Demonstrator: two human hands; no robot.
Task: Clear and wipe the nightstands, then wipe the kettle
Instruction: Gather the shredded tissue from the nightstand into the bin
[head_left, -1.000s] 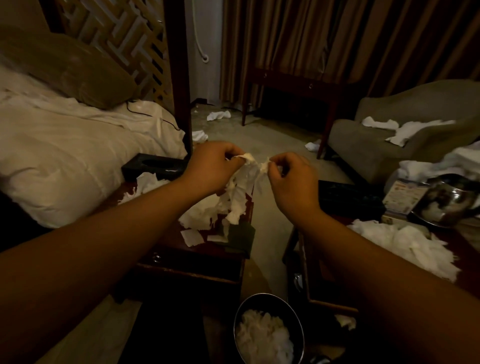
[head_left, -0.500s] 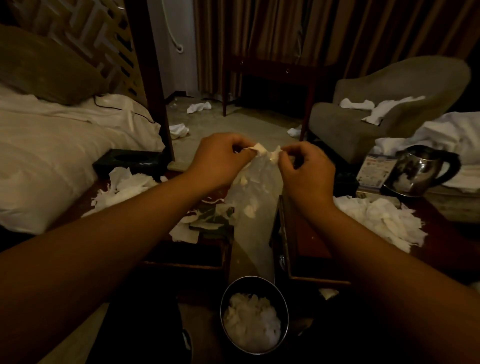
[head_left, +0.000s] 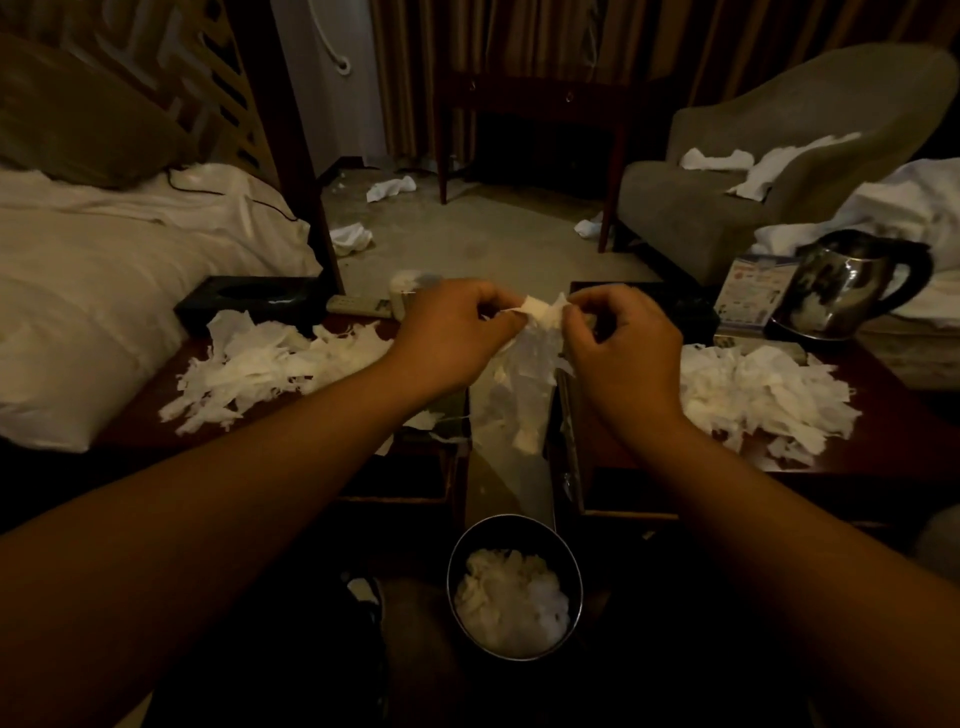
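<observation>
Both hands have drifted slightly apart since a second ago, the tissue strip (head_left: 524, 364) stretched and hanging between them above the bin (head_left: 514, 587). Left hand (head_left: 457, 332) and right hand (head_left: 623, 343) each keep a pinching grip on its top edge. Shredded tissue (head_left: 270, 364) litters the left table (head_left: 156, 415); another tissue pile (head_left: 763, 395) covers the right table (head_left: 883, 447), near the kettle (head_left: 847, 286).

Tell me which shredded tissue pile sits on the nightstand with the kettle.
The right-hand tissue pile, beside the steel kettle; the left pile lies by the black tissue box.
</observation>
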